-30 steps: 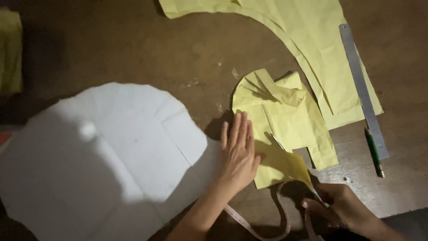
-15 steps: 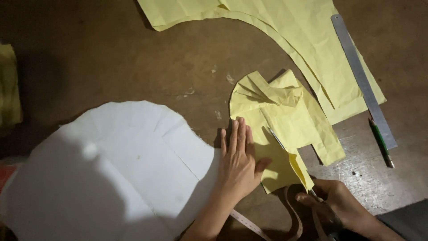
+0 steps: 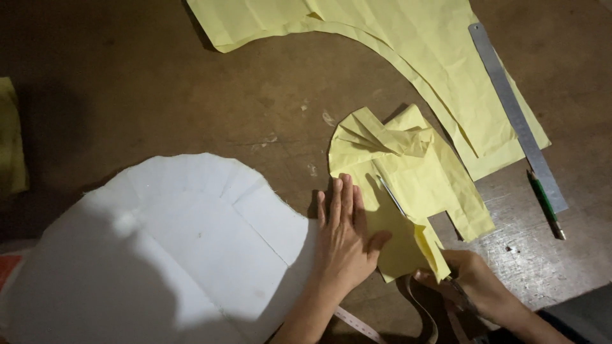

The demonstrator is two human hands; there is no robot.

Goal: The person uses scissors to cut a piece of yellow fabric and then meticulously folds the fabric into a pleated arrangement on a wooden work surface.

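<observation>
**Inspector:** Since the earlier frame the view has shifted, so everything sits further right; the left hand (image 3: 344, 239) has stayed pressed down.

**Clerk:** Contents, left to right?

**Inspector:** A yellow scrap (image 3: 11, 137) at the far-left edge. A large white rounded sheet (image 3: 159, 248) near left. Then the left hand, flat, fingers together and unclenched, bearing on the folded yellow paper (image 3: 408, 191); its wrist lies over the white sheet's right edge.

**Clerk:** And the paper's position?

**Inspector:** Centre-right on the brown table (image 3: 159, 83), running under and to the right of that hand.

**Clerk:** The other hand?

**Inspector:** The right hand (image 3: 475, 286), near right, is closed on the scissors (image 3: 414, 223), blades entering the paper's near corner. A measuring tape (image 3: 424, 318) loops beside it. Farther right: a large curved yellow sheet (image 3: 414, 44), a steel ruler (image 3: 516, 114), a green pencil (image 3: 545, 204).
</observation>
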